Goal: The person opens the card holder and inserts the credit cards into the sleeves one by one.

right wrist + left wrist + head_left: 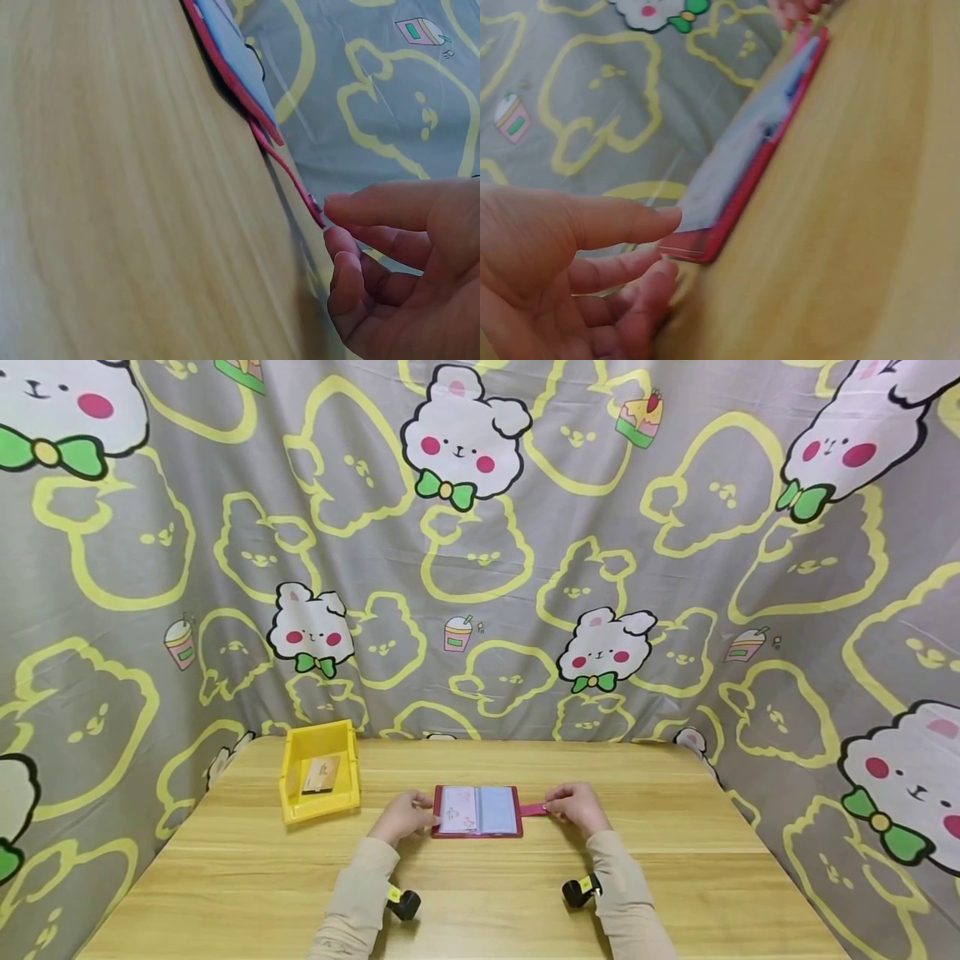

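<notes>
An open red card holder [477, 836] lies on the table with its clear sleeves facing up. A pale printed sheet shows on its left side and a light blue one on its right. At its left edge, my left hand [408, 817] pinches the cover, with the thumb above and fingers below in the left wrist view. A pink strap [534, 810] sticks out from the right edge, bearing a small snap near its tip. My right hand [577, 806] pinches that tip between thumb and forefinger, and the strap [289, 169] bends slightly off the wood.
A yellow bin [321, 810] stands at the back left of the wooden table [487, 893], holding a tan card-like item [322, 774]. A grey patterned curtain [480, 568] hangs behind the table and along both sides. Each wrist wears a small black camera [405, 905].
</notes>
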`<state>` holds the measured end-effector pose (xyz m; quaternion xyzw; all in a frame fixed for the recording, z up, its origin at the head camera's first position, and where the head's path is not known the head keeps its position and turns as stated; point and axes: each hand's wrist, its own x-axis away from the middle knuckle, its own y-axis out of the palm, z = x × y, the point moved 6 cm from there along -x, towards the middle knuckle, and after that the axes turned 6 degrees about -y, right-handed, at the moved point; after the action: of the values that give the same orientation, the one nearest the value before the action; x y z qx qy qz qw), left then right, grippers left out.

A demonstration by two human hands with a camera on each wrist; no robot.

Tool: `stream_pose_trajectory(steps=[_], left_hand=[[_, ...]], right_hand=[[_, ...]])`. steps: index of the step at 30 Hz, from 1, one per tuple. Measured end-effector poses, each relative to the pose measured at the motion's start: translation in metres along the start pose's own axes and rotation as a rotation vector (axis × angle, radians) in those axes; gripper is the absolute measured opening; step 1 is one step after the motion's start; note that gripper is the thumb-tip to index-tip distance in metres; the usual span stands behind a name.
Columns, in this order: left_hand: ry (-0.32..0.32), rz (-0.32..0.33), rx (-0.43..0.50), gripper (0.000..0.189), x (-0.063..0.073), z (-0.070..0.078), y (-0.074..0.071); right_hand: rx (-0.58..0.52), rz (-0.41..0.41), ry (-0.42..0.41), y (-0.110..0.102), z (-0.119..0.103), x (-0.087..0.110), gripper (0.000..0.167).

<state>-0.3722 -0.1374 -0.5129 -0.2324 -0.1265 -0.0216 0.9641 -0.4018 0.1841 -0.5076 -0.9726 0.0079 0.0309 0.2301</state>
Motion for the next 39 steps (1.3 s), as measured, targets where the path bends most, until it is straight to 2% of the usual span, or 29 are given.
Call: stream_pose_trajectory(steps=[3,7,13,19,24,29,33,39], left_hand=[[0.000,-0.037,0.038,0.043,0.003,0.005,-0.008],[0.026,-0.025,0.070,0.044,0.008,0.018,-0.029],[0.069,0.040,0.081,0.043,0.020,0.035,-0.071],[0.111,0.139,0.018,0.040,0.031,0.042,-0.120],[0.106,0.203,-0.056,0.043,0.030,0.033,-0.152],[0.043,0.187,-0.152,0.052,0.019,0.016,-0.174],[-0.021,0.132,-0.188,0.061,0.009,0.004,-0.182],[-0.061,0.070,-0.164,0.069,-0.008,-0.005,-0.180]], right_hand=[[0.032,-0.010,0.007,0.001,0.004,0.001,0.007],[0.066,-0.022,0.005,0.001,0.004,0.002,0.006],[0.098,-0.028,-0.010,0.001,0.003,0.002,0.005],[0.090,-0.005,-0.008,0.000,0.004,0.001,0.006],[0.073,-0.011,-0.021,0.002,0.004,0.001,0.006],[0.081,-0.010,-0.015,0.004,0.004,0.001,0.007],[0.087,-0.013,-0.004,0.003,0.004,0.001,0.007],[0.090,-0.015,0.009,0.003,0.004,0.001,0.007]])
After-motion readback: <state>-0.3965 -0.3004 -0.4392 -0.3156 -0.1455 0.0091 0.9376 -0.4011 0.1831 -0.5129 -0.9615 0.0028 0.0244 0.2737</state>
